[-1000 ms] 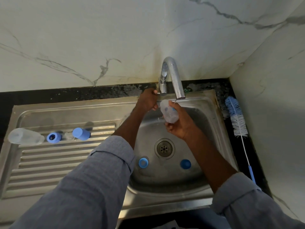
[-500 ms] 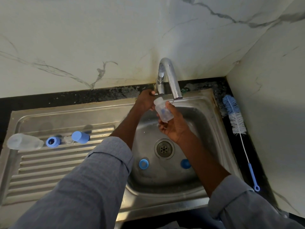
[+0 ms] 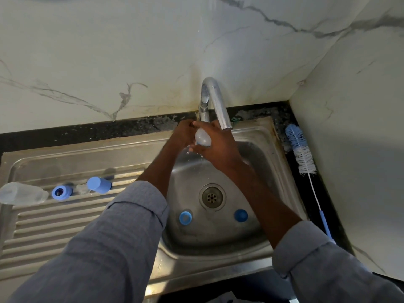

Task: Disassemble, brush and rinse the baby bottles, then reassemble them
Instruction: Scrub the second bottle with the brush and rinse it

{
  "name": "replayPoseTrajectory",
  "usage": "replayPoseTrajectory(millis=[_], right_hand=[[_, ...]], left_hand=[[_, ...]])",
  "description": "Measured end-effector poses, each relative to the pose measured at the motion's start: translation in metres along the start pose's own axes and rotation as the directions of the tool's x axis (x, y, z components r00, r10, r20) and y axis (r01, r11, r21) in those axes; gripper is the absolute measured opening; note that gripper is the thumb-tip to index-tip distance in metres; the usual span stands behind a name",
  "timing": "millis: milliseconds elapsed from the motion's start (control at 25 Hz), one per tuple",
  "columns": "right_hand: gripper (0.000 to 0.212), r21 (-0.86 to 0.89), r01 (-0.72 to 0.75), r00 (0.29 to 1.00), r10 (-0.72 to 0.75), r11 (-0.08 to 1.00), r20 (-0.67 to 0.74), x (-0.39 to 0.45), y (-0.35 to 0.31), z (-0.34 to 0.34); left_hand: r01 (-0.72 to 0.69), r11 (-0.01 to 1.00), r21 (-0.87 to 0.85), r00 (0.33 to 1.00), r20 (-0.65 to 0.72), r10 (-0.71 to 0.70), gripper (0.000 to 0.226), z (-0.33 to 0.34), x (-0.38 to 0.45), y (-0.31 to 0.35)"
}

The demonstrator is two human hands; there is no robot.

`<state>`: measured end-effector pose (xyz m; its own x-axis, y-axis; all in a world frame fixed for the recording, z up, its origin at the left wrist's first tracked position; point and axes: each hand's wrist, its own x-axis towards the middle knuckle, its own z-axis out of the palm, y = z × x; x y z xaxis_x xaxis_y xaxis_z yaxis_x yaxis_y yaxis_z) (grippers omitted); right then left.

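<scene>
My right hand (image 3: 218,147) grips a small clear baby bottle (image 3: 202,138), held over the back of the sink basin (image 3: 258,162) just left of the tap (image 3: 215,99) spout. My left hand (image 3: 184,133) sits beside the bottle at the tap's base; its fingers are hidden there. A blue ring (image 3: 185,218) and a blue cap (image 3: 241,215) lie on the basin floor. On the drainboard (image 3: 54,226) lie a second clear bottle (image 3: 21,194), another blue ring (image 3: 61,192), a clear teat (image 3: 83,189) and another blue cap (image 3: 98,184).
A blue-and-white bottle brush (image 3: 302,158) lies on the dark counter right of the sink, along the side wall. The drain (image 3: 212,196) is in the basin's middle. Marble walls close off the back and right.
My right hand has carried the bottle left from under the spout, up against my left hand. My left hand has stayed at the tap's base.
</scene>
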<state>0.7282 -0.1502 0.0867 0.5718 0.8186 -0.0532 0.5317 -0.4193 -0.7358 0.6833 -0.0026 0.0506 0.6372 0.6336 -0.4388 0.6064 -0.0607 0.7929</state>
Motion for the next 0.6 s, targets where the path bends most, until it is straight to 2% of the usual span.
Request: replayPoseTrajectory(millis=[40, 80, 160, 200, 280, 320, 360, 400, 520, 600], right_hand=[[0.072, -0.010, -0.028, 0.999, 0.028, 1.000, -0.031, 0.001, -0.002, 0.001], [0.069, 0.055, -0.097, 0.992, 0.101, 0.994, -0.080, 0.000, -0.002, 0.001], [0.050, 0.361, -0.245, 0.940, 0.311, 0.900, -0.139, -0.002, 0.003, -0.002], [0.038, 0.568, -0.290, 0.902, 0.419, 0.770, -0.107, -0.002, 0.006, -0.005], [0.019, 0.879, -0.309, 0.832, 0.552, 0.364, 0.064, -0.005, 0.010, -0.010], [0.020, 0.936, -0.310, 0.815, 0.554, 0.169, 0.170, -0.007, 0.010, -0.012], [0.028, 0.945, -0.325, 0.809, 0.527, 0.029, 0.262, -0.010, 0.011, -0.013], [0.035, 0.937, -0.345, 0.806, 0.493, -0.059, 0.328, -0.013, 0.013, -0.012], [0.041, 0.913, -0.375, 0.759, 0.511, -0.163, 0.403, -0.021, 0.017, -0.006], [0.050, 0.922, -0.342, 0.724, 0.575, -0.180, 0.381, -0.023, 0.013, -0.003]], left_hand=[[0.003, 1.000, -0.012, 1.000, 0.000, -0.003, 0.015, -0.001, -0.001, 0.000], [0.005, 1.000, -0.009, 1.000, -0.010, -0.005, 0.016, -0.002, -0.001, 0.000], [-0.002, 1.000, -0.006, 1.000, -0.012, 0.002, 0.019, -0.002, -0.005, 0.002], [-0.002, 1.000, -0.022, 1.000, 0.002, 0.002, 0.020, -0.001, -0.007, 0.003], [0.016, 1.000, -0.027, 1.000, 0.021, -0.015, 0.021, -0.002, -0.010, 0.003], [0.023, 1.000, -0.010, 0.999, 0.024, -0.023, 0.023, -0.003, -0.010, 0.003], [0.028, 1.000, 0.004, 0.999, 0.029, -0.028, 0.024, -0.003, -0.011, 0.004], [0.029, 1.000, 0.010, 0.999, 0.031, -0.029, 0.023, -0.004, -0.012, 0.004], [0.036, 0.999, -0.019, 0.999, 0.020, -0.036, 0.019, -0.004, -0.013, 0.006], [0.036, 0.999, -0.021, 0.999, 0.015, -0.035, 0.018, -0.003, -0.013, 0.005]])
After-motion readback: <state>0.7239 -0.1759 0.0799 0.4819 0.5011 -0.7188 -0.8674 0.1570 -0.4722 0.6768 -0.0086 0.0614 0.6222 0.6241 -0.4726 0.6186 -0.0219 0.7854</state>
